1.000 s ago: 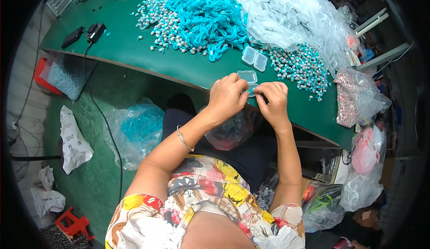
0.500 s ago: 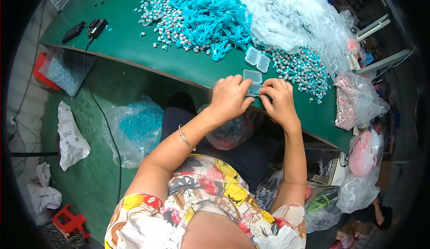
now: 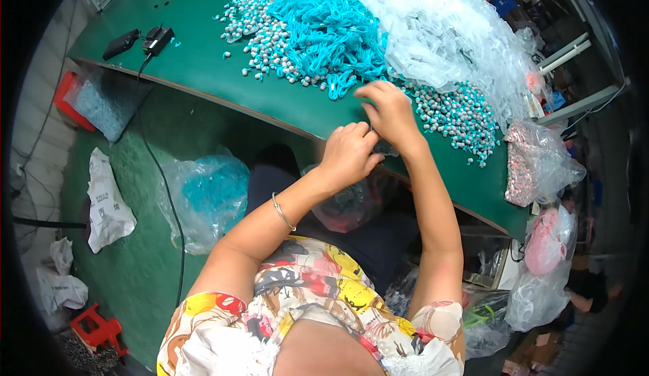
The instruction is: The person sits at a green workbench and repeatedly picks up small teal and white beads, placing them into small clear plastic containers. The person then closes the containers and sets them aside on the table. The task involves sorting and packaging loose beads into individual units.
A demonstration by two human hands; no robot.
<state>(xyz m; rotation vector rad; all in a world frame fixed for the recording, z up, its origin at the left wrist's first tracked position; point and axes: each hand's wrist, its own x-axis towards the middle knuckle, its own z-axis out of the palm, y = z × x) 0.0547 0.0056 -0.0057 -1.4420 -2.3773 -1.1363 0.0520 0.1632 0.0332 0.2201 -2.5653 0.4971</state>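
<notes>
My left hand (image 3: pixel 348 152) is at the table's front edge, its fingers closed round a small clear plastic box (image 3: pixel 387 148). Only a sliver of that box shows; my hands cover the rest. Farther in, my right hand (image 3: pixel 391 111) is over the table with thumb and forefinger apart, slightly blurred, and I see nothing between them. Its fingertips point toward the near edge of a heap of turquoise looped cords (image 3: pixel 334 31). Just right of this hand lies a pile of small grey-and-turquoise pieces (image 3: pixel 456 116).
A large mound of clear plastic boxes (image 3: pixel 446 31) covers the back right of the green table (image 3: pixel 203 65). More small pieces (image 3: pixel 253 21) lie left of the cords. A black adapter (image 3: pixel 158 40) trails its cable off the edge. Bags (image 3: pixel 541 163) hang at the right end.
My right hand has left the box and moved up and left toward the cords. My left hand stays at the table edge. The view has shifted slightly.
</notes>
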